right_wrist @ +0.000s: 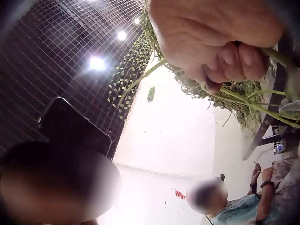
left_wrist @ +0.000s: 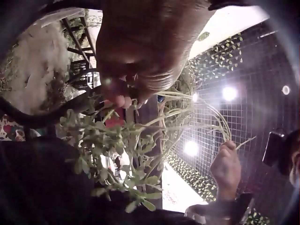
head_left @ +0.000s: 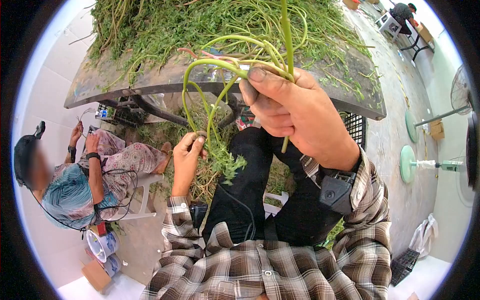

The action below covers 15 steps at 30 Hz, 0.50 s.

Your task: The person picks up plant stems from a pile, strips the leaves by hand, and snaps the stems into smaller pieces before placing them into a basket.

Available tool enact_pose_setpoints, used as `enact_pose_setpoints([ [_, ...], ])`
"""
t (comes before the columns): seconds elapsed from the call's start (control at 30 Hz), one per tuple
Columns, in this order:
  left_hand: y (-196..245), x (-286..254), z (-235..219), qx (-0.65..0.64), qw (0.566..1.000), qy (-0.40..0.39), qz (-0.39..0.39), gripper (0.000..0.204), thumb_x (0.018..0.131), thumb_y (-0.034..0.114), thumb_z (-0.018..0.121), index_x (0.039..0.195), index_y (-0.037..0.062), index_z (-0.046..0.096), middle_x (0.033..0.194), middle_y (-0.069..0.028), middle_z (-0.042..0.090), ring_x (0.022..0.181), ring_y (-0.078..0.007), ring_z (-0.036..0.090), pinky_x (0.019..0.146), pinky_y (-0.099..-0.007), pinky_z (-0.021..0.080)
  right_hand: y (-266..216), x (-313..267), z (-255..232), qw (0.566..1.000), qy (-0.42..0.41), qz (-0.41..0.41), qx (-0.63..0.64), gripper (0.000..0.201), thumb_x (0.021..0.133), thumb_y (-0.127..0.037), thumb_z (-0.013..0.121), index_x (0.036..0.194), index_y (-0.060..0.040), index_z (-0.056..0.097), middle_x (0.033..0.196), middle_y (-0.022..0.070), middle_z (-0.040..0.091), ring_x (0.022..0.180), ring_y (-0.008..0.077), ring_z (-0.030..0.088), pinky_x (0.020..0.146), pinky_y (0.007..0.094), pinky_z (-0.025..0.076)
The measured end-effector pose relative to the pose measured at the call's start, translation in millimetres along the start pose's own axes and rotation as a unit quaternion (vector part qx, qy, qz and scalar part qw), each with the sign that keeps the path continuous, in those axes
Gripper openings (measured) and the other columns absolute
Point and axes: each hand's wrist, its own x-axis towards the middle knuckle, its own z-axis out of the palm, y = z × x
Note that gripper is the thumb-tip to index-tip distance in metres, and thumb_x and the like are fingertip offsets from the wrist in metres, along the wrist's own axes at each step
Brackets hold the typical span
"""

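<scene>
Long green stems [head_left: 196, 62] arch between the two hands in the head view. The right hand [head_left: 300, 107] grips their thick ends between thumb and curled fingers, with one stem standing upright past the knuckles. Lower and to the left, the left hand [head_left: 187, 159] pinches the thinner part near the leafy tips [head_left: 227, 162], which hang over the dark trousers. In the left wrist view the leafy sprigs [left_wrist: 117, 145] hang below the left hand [left_wrist: 145, 51]. The right wrist view shows the right hand [right_wrist: 215, 37] with its fingers curled round the stems [right_wrist: 253, 105].
A table [head_left: 165, 86] heaped with cut greens [head_left: 165, 30] stands in front. To the left a seated person [head_left: 80, 180] holds thin stems. Fans [head_left: 407, 157] stand at the right, and a black crate [head_left: 405, 265] lies on the floor. More greens lie under the table.
</scene>
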Motion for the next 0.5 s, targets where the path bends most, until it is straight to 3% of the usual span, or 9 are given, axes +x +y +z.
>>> enact_pose_setpoints([
  [0.33, -12, -6, -10, -0.070, 0.997, -0.005, -0.033, 0.024, 0.091, 0.015, 0.053, 0.106, -0.0010, 0.061, 0.092, -0.0042, 0.060, 0.062, -0.0066, 0.052, 0.053, -0.0210, 0.044, -1, 0, 1, 1.000, 0.010, -0.011, 0.013, 0.024, 0.092, -0.024, 0.051, 0.078, -0.0049, 0.054, 0.052, -0.0096, 0.032, 0.042, 0.0013, 0.025, 0.037, 0.0196, 0.018],
  [0.4, -17, -5, -10, 0.057, 0.996, 0.038, 0.058, 0.024, 0.091, 0.015, 0.052, 0.109, 0.0002, 0.061, 0.091, -0.0027, 0.056, 0.063, -0.0062, 0.051, 0.053, -0.0208, 0.044, -1, 0, 1, 1.000, 0.010, -0.009, 0.013, 0.024, 0.092, -0.024, 0.051, 0.078, -0.0050, 0.054, 0.052, -0.0097, 0.032, 0.042, 0.0012, 0.025, 0.037, 0.0196, 0.018],
  [0.5, -11, -6, -12, 0.078, 0.995, 0.027, 0.062, 0.027, 0.091, 0.018, 0.054, 0.107, -0.0033, 0.059, 0.090, 0.0003, 0.053, 0.062, -0.0069, 0.050, 0.052, -0.0215, 0.044, -1, 0, 2, 1.000, 0.008, -0.009, 0.011, 0.024, 0.092, -0.023, 0.050, 0.078, -0.0047, 0.054, 0.052, -0.0096, 0.032, 0.042, 0.0012, 0.025, 0.037, 0.0196, 0.018],
])
